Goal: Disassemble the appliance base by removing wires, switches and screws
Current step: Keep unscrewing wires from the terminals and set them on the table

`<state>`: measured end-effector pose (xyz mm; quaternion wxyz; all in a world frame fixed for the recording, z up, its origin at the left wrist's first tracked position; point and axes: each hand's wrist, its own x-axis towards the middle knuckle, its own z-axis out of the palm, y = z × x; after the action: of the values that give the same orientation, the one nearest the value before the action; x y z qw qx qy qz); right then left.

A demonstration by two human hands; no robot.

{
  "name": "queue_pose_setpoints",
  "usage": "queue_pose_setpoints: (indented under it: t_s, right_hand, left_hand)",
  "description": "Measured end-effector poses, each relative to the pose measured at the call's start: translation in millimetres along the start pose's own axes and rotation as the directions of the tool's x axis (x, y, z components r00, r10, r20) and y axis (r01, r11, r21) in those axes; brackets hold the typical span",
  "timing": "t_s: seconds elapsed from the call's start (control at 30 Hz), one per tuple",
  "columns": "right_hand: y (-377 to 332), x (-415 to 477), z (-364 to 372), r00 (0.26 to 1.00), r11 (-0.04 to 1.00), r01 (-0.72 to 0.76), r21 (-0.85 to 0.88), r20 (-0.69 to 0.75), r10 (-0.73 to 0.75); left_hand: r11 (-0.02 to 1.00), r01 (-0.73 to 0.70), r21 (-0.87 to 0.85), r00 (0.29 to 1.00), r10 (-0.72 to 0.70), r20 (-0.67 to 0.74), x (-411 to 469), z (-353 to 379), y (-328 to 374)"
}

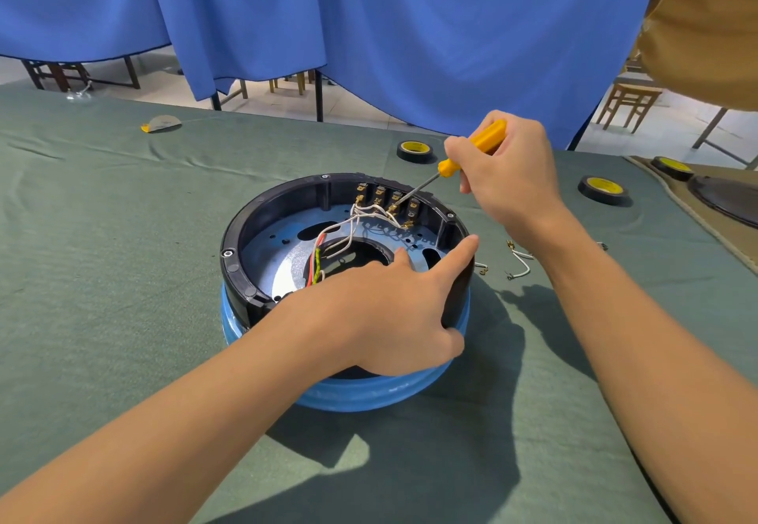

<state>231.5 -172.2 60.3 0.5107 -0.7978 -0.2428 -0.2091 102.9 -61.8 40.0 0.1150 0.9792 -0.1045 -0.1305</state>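
the right hand [508, 179] curls tight round a yellow screwdriver [471, 150], its tip at the switch terminals [393, 199] on the far inner wall of the appliance base [246, 244]. the left hand [381, 310] clasps the near rim, thumb outside, fingers inside. the base sits on green cloth [102, 257], white wires [357, 216] inside it.

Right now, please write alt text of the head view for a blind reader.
The right hand holds a yellow screwdriver, its tip at the wire terminals inside a round appliance base on a green tablecloth. The left hand grips the base.
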Motion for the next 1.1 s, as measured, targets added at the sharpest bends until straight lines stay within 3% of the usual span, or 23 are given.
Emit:
queue_pose_setpoints:
  t_s: [0.1, 0.23, 0.37, 0.57, 0.67, 0.77, 0.83, 0.93, 1.1]
  right_hand:
    - [6.1, 0.5, 1.3, 0.991, 0.984, -0.128, 0.126, -0.021, 0.132]
    - [12.3, 4.2, 2.7, 0.936, 0.888, -0.347, 0.302, 0.049, 0.350]
    - [12.3, 9.6, 4.0, 0.920, 0.873, -0.388, 0.295, 0.069, 0.385]
    - [2.1, 4.5, 0.8, 0.999, 0.999, -0.032, 0.016, 0.001, 0.032]
    - [-4.7, -2.1, -1.4, 0.980, 0.972, 0.195, -0.128, 0.053, -0.189]
    - [-5.4, -6.3, -2.1, 0.959, 0.949, 0.280, -0.143, 0.095, -0.269]
    - [-1.5, -5.9, -1.8, 0.972, 0.966, 0.230, -0.121, 0.069, -0.223]
    - [7.4, -3.8, -1.1, 1.000, 1.000, 0.014, 0.019, 0.010, -0.014]
    - [13.0, -0.8, 3.2, 0.966, 0.939, -0.246, 0.242, -0.013, 0.256]
  left_hand:
    - [1.000, 0.002, -0.003, 1.000, -0.002, 0.003, -0.5, -0.2, 0.6]
    - [1.000, -0.011, -0.005, 1.000, 0.011, 0.004, -0.1, -0.2, 0.4]
    - [1.000, -0.012, -0.011, 1.000, 0.012, 0.001, 0.3, 0.7, -0.3]
    - [1.000, -0.013, -0.009, 1.000, 0.013, -0.001, 0.2, 0.4, -0.9]
    - [1.000, -0.004, 0.000, 1.000, 0.004, -0.012, 0.8, 1.7, -1.4]
    - [1.000, -0.006, 0.000, 1.000, 0.006, -0.020, 0.4, 2.0, -2.1]
    - [1.000, -0.012, -0.002, 1.000, 0.012, -0.018, 0.2, 1.9, -1.9]
    - [1.000, -0.019, 0.002, 1.000, 0.019, -0.017, 0.3, 1.6, -1.7]
    - [1.000, -0.009, -0.003, 1.000, 0.009, -0.015, 0.1, 1.0, -1.0]
